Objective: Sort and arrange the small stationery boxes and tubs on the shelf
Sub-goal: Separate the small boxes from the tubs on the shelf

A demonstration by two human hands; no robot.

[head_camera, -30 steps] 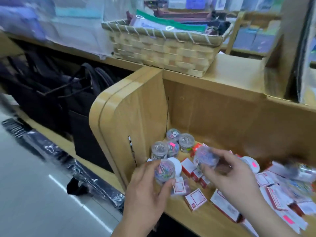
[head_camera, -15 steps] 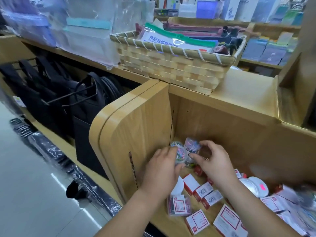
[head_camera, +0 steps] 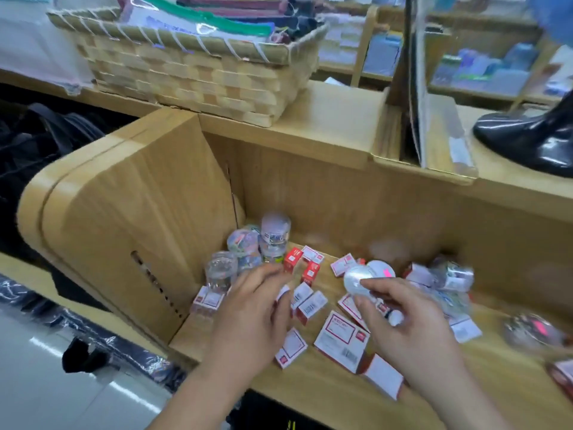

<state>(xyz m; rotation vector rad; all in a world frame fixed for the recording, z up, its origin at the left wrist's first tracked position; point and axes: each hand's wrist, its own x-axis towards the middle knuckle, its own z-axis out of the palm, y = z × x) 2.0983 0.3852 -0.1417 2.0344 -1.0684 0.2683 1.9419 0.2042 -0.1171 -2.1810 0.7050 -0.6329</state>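
Note:
Several clear round tubs of coloured clips stand stacked in the back left corner of the wooden shelf. Small red-and-white boxes lie scattered over the shelf floor, with more boxes and tubs blurred at the right. My left hand hovers over the boxes just in front of the tub cluster, fingers stretched forward and holding nothing. My right hand grips a clear round tub lying on its side, beside a white lid with a pink sticker.
A rounded wooden side panel closes the shelf on the left. A woven basket of pouches sits on the ledge above. A glossy black object rests on the upper right ledge. Black bags hang at the left.
Both hands have pulled back from the back corner, leaving their two tubs stacked there. My right hand now holds another tub further right; my left hand is empty.

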